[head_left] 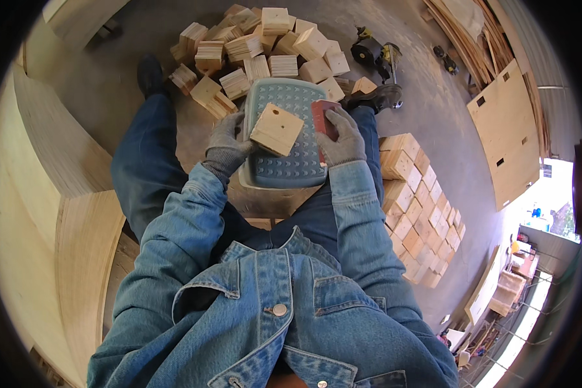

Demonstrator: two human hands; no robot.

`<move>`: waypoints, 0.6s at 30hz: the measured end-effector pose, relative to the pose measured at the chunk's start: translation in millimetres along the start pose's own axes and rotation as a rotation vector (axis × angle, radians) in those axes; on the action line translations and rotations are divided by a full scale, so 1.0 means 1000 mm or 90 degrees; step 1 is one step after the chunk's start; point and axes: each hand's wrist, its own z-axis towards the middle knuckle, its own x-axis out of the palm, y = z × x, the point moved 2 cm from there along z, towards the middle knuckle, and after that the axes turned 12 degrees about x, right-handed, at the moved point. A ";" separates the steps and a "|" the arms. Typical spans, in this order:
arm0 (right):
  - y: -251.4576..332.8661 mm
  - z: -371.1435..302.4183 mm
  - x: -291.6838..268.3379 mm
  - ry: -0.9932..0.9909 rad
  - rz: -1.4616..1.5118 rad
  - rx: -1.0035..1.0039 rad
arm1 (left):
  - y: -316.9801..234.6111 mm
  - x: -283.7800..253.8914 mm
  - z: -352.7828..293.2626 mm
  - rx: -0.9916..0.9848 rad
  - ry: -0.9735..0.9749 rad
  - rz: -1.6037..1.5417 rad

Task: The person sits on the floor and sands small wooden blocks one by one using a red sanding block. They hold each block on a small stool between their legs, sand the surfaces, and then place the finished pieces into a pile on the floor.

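Observation:
A square plywood block (pixel 279 129) with a dark hole near one corner lies tilted over a grey-blue plastic stool (pixel 275 173) with a bumpy top, between my knees. My left hand (pixel 227 143), in a grey knit glove, is closed at the block's left corner, its thumb against the edge; the fingers' undersides are hidden. My right hand (pixel 343 137), gloved alike, grips a reddish-brown sanding block (pixel 323 121) above the stool's right side. That sanding block is apart from the plywood block.
Loose wooden blocks (pixel 244 48) are heaped beyond the stool. Stacked blocks (pixel 423 213) stand in rows at my right. A yellow-and-black power tool (pixel 368 50) lies near my right shoe (pixel 376 98). Large curved plywood sheets (pixel 87 252) stand at my left; a plywood panel (pixel 506 132) leans far right.

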 end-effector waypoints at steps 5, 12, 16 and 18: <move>0.009 0.008 0.015 0.082 -0.019 0.071 | -0.013 -0.007 -0.005 -0.171 0.074 -0.044; 0.017 -0.065 -0.004 0.112 -0.048 0.064 | -0.002 0.006 -0.005 -0.031 0.012 -0.488; 0.001 -0.109 -0.019 0.199 0.038 0.075 | -0.018 -0.001 0.000 -0.042 0.020 -0.464; -0.007 -0.113 -0.027 0.174 0.068 0.094 | -0.029 -0.003 -0.001 0.056 0.030 -0.294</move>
